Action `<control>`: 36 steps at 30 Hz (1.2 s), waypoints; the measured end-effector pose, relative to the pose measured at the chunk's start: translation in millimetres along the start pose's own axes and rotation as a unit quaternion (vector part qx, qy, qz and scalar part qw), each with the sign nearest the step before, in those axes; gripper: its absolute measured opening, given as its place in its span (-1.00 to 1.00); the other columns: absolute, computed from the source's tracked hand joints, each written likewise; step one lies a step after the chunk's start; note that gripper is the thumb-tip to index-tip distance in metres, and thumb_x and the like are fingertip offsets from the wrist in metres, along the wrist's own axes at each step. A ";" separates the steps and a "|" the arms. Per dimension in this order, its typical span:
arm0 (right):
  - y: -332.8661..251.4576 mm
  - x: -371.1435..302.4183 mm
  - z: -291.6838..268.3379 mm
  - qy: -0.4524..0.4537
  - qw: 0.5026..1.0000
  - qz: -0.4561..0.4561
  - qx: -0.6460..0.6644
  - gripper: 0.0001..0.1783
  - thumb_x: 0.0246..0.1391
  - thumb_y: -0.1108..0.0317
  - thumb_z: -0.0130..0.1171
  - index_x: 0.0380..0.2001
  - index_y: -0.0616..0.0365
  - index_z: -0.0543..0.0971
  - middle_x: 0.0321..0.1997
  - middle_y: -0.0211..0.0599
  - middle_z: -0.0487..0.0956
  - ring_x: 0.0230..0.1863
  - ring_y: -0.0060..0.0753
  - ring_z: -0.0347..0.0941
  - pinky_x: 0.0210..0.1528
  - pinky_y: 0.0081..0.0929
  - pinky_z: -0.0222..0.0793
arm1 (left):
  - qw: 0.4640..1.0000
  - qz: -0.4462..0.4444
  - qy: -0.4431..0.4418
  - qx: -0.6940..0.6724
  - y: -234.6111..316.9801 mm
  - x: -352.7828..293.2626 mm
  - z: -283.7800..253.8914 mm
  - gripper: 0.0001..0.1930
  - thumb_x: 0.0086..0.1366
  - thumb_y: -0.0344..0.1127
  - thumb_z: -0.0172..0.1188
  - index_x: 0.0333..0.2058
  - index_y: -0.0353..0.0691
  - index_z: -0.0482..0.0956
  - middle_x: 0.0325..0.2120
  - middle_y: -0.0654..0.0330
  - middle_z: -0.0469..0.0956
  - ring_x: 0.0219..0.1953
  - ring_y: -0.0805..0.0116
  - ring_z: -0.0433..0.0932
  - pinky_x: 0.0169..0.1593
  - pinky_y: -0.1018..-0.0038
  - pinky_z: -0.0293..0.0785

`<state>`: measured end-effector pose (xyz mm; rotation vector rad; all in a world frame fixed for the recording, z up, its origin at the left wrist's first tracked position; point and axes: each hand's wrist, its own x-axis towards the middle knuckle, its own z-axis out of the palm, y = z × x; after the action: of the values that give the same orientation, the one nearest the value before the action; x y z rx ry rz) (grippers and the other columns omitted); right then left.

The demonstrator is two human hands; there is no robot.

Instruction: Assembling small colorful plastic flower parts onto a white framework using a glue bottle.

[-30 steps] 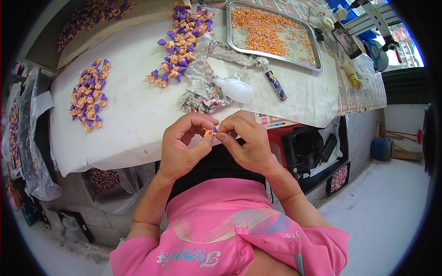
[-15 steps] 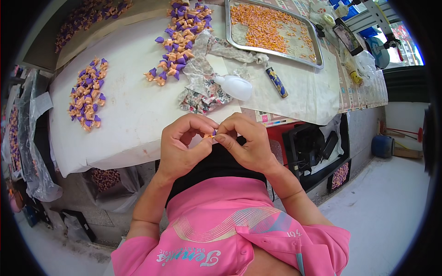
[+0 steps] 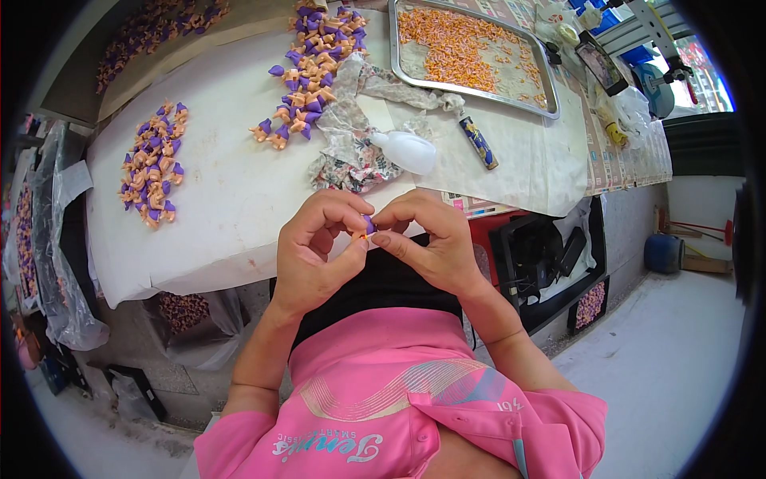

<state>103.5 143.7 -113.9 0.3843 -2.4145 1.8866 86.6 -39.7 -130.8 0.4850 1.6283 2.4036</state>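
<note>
My left hand (image 3: pixel 317 254) and my right hand (image 3: pixel 427 239) meet fingertip to fingertip just in front of the table edge. Between them they pinch a tiny orange and purple piece (image 3: pixel 366 229), mostly hidden by the fingers. Beyond the hands, on the white table cover (image 3: pixel 231 199), lie a pile of similar orange and purple pieces (image 3: pixel 309 64) in the middle and a second pile (image 3: pixel 152 164) at the left.
A metal tray (image 3: pixel 471 49) of small orange bits stands at the back right. A crumpled patterned cloth (image 3: pixel 351 144), a white bottle (image 3: pixel 407 150) and a dark tube (image 3: pixel 478 142) lie near the hands. Plastic bags (image 3: pixel 56 263) hang at the left; a black box (image 3: pixel 535 255) sits under the table.
Both hands stay together at the table edge; the fingers have shifted a little around the small piece, and a purple part now shows between the fingertips.
</note>
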 end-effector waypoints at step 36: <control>-5.4 8.7 -2.1 -0.053 0.995 0.067 0.049 -0.83 0.11 0.50 0.23 -0.21 0.31 0.59 -0.23 -0.31 0.56 -0.21 -0.57 0.49 -0.17 -0.60 0.42 | 0.958 -0.219 0.061 -0.172 12.2 -1.2 -6.4 -0.83 0.31 -0.46 0.11 -0.13 -0.30 0.46 -0.38 0.20 0.53 -0.43 0.48 0.57 -0.31 0.56 0.57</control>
<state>96.0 143.1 -106.5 0.3434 -2.4782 2.0989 85.6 -50.2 -121.8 -0.0815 1.1590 2.3273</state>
